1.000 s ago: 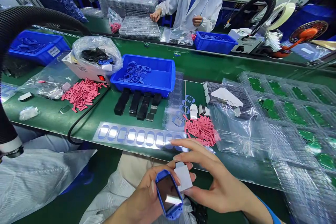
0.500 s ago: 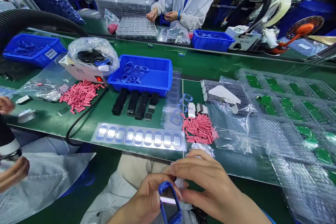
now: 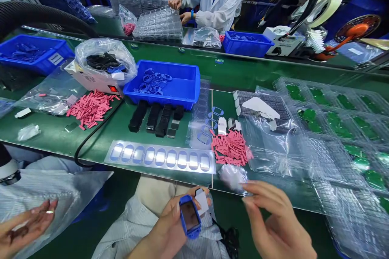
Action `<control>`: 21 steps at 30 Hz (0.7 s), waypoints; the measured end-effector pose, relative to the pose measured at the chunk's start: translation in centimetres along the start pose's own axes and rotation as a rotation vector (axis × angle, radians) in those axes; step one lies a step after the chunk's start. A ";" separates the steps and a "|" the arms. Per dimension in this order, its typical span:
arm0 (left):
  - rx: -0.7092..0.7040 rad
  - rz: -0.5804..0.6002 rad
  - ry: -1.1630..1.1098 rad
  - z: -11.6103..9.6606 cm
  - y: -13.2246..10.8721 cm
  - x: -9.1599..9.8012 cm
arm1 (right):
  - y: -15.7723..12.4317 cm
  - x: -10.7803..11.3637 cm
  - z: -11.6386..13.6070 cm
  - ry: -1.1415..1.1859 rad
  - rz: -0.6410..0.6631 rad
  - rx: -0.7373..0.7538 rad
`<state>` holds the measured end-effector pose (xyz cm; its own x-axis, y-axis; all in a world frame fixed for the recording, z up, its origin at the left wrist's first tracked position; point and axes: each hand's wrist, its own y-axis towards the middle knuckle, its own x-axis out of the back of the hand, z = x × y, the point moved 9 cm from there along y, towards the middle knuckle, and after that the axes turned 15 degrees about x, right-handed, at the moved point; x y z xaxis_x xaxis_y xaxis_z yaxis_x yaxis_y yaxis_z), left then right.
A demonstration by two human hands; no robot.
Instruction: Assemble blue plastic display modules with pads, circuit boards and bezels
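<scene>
Gripping the blue case (image 3: pixel 190 216) over your lap (image 3: pixel 153 196), face up, is your left hand (image 3: pixel 170 220); white tab (image 3: pixel 201 203) just beside the case. Your right hand (image 3: pixel 275 214) is off it, fingertips near crumpled plastic (image 3: pixel 232 176); can't tell if they pinch anything. Pink strips (image 3: pixel 231 147) lie past the plastic, film sheet (image 3: pixel 161 158) to their left, blue bin (image 3: pixel 182 83) farther back.
</scene>
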<state>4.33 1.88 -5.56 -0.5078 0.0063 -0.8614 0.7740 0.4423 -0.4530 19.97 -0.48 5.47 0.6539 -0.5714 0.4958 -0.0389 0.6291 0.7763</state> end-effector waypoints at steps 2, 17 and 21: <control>0.011 -0.013 -0.045 0.3 0.1 0.7 | -0.5 0.1 -0.8 -0.041 0.016 -0.006; 0.084 0.087 0.035 0.1 0.4 -2.9 | 1.3 -4.7 1.9 0.313 0.361 0.049; 0.083 0.067 -0.004 0.5 0.7 -2.6 | 1.2 -2.9 3.4 0.147 0.227 0.154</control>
<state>6.36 1.70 -3.79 -0.4523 0.0293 -0.8914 0.8351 0.3649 -0.4118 15.43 0.17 6.29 0.7175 -0.3355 0.6104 -0.3031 0.6386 0.7073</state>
